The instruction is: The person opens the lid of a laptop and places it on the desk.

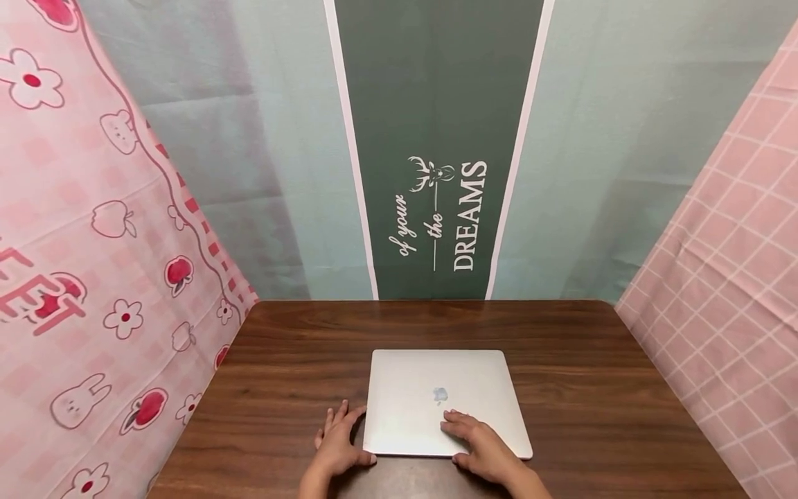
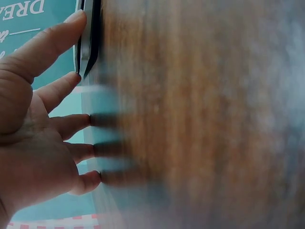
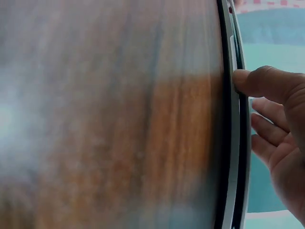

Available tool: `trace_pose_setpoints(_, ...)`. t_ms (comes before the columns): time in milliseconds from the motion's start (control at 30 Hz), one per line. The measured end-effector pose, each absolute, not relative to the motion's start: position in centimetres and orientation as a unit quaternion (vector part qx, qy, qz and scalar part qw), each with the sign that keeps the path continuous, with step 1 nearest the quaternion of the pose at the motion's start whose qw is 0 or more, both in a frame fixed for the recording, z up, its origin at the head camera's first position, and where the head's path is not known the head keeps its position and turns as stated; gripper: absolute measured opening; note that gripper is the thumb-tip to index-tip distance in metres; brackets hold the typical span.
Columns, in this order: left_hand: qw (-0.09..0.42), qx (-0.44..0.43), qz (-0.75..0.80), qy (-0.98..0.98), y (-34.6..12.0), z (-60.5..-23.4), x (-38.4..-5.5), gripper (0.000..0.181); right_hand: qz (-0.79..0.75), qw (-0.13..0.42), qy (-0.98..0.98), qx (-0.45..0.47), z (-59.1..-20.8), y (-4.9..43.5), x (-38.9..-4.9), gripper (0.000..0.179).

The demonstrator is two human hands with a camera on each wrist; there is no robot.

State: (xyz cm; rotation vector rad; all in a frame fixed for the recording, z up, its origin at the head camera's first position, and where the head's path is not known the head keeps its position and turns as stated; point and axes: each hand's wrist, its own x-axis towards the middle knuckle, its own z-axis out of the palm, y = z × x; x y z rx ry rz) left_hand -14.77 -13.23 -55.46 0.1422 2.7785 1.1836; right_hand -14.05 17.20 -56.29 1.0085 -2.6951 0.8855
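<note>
A closed silver laptop (image 1: pixel 430 423) with an apple logo on its lid lies flat on the wooden table. By its front left corner is my left hand (image 1: pixel 339 443), fingers spread with their tips down on the table and the thumb at the laptop's front edge. My right hand (image 1: pixel 483 447) pinches the laptop's front edge, its fingers on the lid and its thumb against the front. From the right wrist, the thumb (image 3: pixel 267 82) meets the edge by the dark line between lid and base. The left thumb (image 2: pixel 55 45) reaches the laptop corner in the left wrist view.
The brown wooden table (image 1: pixel 299 339) extends around the laptop. Behind it hangs a green curtain (image 1: pixel 436 83) with white lettering. A pink patterned cloth (image 1: pixel 125 277) borders the left side, and a pink checked cloth (image 1: pixel 736 277) the right.
</note>
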Motion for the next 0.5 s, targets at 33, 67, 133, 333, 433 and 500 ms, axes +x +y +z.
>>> trace_pose_setpoints(33, 0.059, 0.048, 0.391, 0.917, -13.2, -55.5, -14.8, 0.085, 0.286, 0.076, -0.893, 0.339, -56.2, 17.2, -14.0, 0.048)
trace_pose_setpoints(67, 0.061, 0.048, 0.39, 0.917, -13.2, -55.5, -14.8, 0.085, 0.281, 0.09, -0.891, 0.345, -56.2, 17.2, -14.0, 0.047)
trace_pose_setpoints(133, 0.06, 0.048, 0.39, 0.918, -13.2, -55.5, -14.8, 0.084, 0.27, 0.124, -0.885, 0.358, -56.1, 17.3, -13.9, 0.046)
trace_pose_setpoints(333, 0.053, 0.047, 0.381, 0.922, -13.2, -55.4, -14.7, 0.082, 0.253, 0.235, -0.842, 0.414, -55.4, 17.6, -14.2, 0.039)
trace_pose_setpoints(433, 0.056, 0.044, 0.378, 0.923, -13.2, -55.3, -14.7, 0.082, 0.25, 0.264, -0.825, 0.433, -54.9, 17.7, -14.4, 0.035)
trace_pose_setpoints(500, 0.06, 0.041, 0.381, 0.922, -13.1, -55.3, -14.7, 0.082, 0.253, 0.27, -0.82, 0.436, -54.5, 17.8, -14.5, 0.031)
